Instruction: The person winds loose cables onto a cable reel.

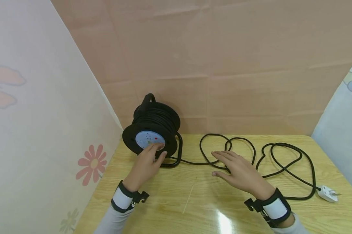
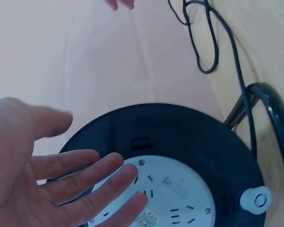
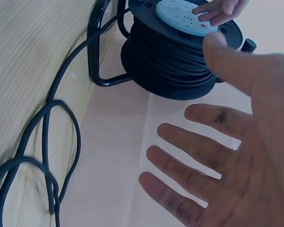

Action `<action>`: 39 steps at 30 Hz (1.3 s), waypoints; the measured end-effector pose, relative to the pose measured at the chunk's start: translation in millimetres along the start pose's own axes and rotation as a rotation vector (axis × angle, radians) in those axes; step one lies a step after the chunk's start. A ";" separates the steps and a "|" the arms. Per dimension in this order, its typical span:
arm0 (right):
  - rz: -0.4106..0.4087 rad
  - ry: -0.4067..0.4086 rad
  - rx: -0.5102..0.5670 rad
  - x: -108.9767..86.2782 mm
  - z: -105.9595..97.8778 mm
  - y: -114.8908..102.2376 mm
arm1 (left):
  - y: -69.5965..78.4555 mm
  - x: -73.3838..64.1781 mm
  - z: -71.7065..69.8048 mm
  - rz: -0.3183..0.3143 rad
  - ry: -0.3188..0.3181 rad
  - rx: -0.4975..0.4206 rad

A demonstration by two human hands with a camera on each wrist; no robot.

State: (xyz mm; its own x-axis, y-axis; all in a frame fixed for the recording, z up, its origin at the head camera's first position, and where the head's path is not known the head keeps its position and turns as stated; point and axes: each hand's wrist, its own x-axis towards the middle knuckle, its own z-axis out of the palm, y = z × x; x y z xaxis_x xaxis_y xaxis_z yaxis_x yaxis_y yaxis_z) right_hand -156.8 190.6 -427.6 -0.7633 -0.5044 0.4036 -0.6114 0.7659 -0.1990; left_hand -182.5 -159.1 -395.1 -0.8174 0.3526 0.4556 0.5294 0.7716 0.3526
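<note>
Head view, and the black cable reel sits upright at the back left of the desk, its pale socket panel facing us. Left hand right up at that panel, fingers loose, gripping nothing; contact, can't tell! Right hand hovers well apart, fingers outstretched, likewise unburdened. Beyond it, black cord loops rightward to a white plug.

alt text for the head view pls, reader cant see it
A person's left hand is in front of the socket panel of a black cable reel, while the right hand is held open above a wooden table. Loose cable loops across the table to a white plug at the right.
</note>
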 end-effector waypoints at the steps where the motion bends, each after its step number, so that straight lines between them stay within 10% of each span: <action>1: 0.002 0.005 0.010 2.8 1.3 -1.3 | -1.5 2.0 -0.9 -0.002 0.023 -0.021; 39: 0.059 0.014 0.420 98.5 52.0 -47.1 | -29.6 53.3 -34.4 -0.064 0.432 -0.111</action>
State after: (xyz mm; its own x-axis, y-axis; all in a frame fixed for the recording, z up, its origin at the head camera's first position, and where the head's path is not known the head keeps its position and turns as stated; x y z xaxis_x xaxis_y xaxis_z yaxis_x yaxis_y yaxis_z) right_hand -214.0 84.1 -424.9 -0.7985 -0.4569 0.3919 -0.6007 0.5626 -0.5680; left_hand -233.9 -181.3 -353.2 -0.6916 0.0345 0.7215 0.5214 0.7151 0.4656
